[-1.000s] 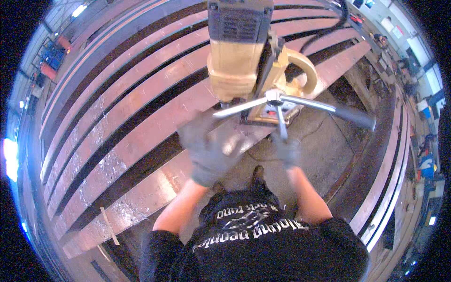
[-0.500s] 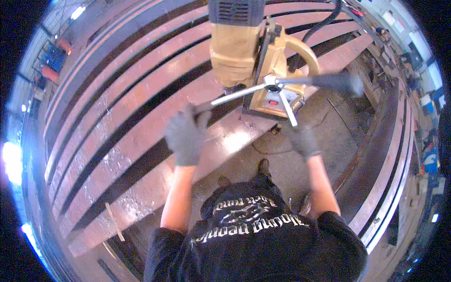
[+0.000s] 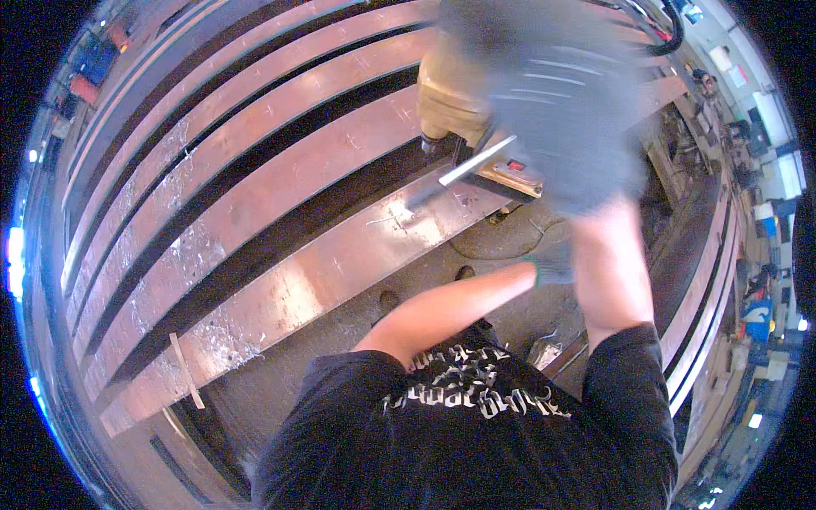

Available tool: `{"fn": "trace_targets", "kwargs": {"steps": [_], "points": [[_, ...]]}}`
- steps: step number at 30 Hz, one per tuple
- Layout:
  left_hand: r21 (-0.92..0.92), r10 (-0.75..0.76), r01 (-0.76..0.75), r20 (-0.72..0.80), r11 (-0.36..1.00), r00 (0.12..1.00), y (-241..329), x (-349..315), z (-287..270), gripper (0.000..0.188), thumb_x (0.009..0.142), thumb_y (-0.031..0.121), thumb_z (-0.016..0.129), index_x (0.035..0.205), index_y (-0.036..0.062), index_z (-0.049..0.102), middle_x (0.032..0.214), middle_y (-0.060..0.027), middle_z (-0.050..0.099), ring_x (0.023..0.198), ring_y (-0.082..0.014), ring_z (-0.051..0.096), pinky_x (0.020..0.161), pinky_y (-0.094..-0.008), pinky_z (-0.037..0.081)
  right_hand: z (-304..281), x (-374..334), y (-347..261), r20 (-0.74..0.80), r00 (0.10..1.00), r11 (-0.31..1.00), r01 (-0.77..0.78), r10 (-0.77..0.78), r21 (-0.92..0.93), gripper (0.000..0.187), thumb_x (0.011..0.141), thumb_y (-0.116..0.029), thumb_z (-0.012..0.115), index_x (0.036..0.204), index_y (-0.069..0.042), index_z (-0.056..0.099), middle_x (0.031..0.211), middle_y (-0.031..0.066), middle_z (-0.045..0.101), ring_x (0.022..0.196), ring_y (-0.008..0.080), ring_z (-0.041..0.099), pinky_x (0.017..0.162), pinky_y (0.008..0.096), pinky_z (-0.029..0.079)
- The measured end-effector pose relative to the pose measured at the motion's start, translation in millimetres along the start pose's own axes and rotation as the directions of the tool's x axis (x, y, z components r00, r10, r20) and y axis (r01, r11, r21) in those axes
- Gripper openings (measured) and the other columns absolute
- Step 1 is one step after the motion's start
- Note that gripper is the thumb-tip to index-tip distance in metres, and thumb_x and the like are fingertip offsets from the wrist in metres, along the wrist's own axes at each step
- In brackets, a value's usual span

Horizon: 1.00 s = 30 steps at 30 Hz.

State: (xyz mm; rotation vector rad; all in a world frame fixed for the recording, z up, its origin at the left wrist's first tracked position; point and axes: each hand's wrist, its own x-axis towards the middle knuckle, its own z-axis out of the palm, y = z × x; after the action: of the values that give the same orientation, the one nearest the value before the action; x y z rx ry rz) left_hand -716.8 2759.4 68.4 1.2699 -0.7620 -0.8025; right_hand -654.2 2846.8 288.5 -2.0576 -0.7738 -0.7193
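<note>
A yellow magnetic drill (image 3: pixel 452 100) stands on the nearest long steel bar (image 3: pixel 293 299). My right hand (image 3: pixel 565 127), in a grey glove, is raised in front of the drill and hides much of it. Motion smears its fingers. One silver spoke of the drill's feed handle (image 3: pixel 478 161) sticks out to the left of that hand, with a blurred dark grip at its end. My left hand (image 3: pixel 554 262), gloved too, reaches across to the right, below the drill. The right forearm covers its fingers, so what it touches is hidden.
Several parallel steel bars (image 3: pixel 340 157) run beyond the nearest one, with dark gaps between them. A thin strip (image 3: pixel 187 371) lies across the near bar at lower left. More long bars (image 3: pixel 693 340) lie at the right. A black cable (image 3: pixel 676 34) hangs at upper right.
My right hand has risen from beside the lower spoke to in front of the drill. My left hand has left the left spoke and crossed to the right. The feed handle has turned.
</note>
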Motion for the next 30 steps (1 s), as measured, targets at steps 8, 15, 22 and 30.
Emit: {"fn": "trace_targets", "kwargs": {"steps": [8,15,22,30], "points": [[0.237,0.101,-0.107,0.036,0.966,0.994,-23,-74,-9,0.053,0.096,0.041,0.067,0.131,0.0025,0.061,0.12,-0.0212,0.07,0.115,-0.0333,0.067,0.1,-0.0452,0.051,200,-74,63,0.687,0.726,0.799,0.429,-0.028,-0.42,0.018,0.08,-0.022,0.065,0.072,-0.012,0.078,0.069,0.0134,0.072,0.063,0.0295,0.072,0.052,0.0451,0.053],[0.276,-0.119,0.188,-0.248,0.943,0.962,-71,-141,-40,0.053,0.095,0.034,0.071,0.135,0.0018,0.059,0.125,-0.0206,0.068,0.119,-0.0349,0.064,0.104,-0.0462,0.049,172,-85,62,0.766,0.632,0.748,0.564,-0.118,-0.349,0.017,0.077,-0.022,0.067,0.067,-0.012,0.075,0.063,0.0128,0.07,0.059,0.0299,0.071,0.051,0.0445,0.052],[0.248,0.172,0.158,-0.908,0.956,0.381,-58,-179,-51,0.098,0.091,0.013,0.075,0.165,0.005,0.01,0.138,-0.0184,0.056,0.111,-0.0242,0.063,0.096,-0.0394,0.053,-24,2,3,-0.232,0.955,0.829,0.025,-0.185,-0.559,0.04,0.084,-0.045,0.067,0.09,-0.005,0.069,0.079,0.0123,0.068,0.067,0.0291,0.067,0.057,0.0406,0.053],[0.405,0.394,-0.005,-0.886,0.914,0.246,10,-219,-108,0.089,0.094,0.015,0.073,0.162,0.0007,0.017,0.148,-0.0231,0.047,0.124,-0.0313,0.057,0.104,-0.0421,0.049,-103,-191,77,-0.921,0.336,0.773,-0.632,0.2,-0.063,0.043,0.102,-0.039,0.064,0.077,-0.005,0.061,0.069,0.002,0.056,0.061,0.015,0.054,0.054,0.0332,0.043]]}}
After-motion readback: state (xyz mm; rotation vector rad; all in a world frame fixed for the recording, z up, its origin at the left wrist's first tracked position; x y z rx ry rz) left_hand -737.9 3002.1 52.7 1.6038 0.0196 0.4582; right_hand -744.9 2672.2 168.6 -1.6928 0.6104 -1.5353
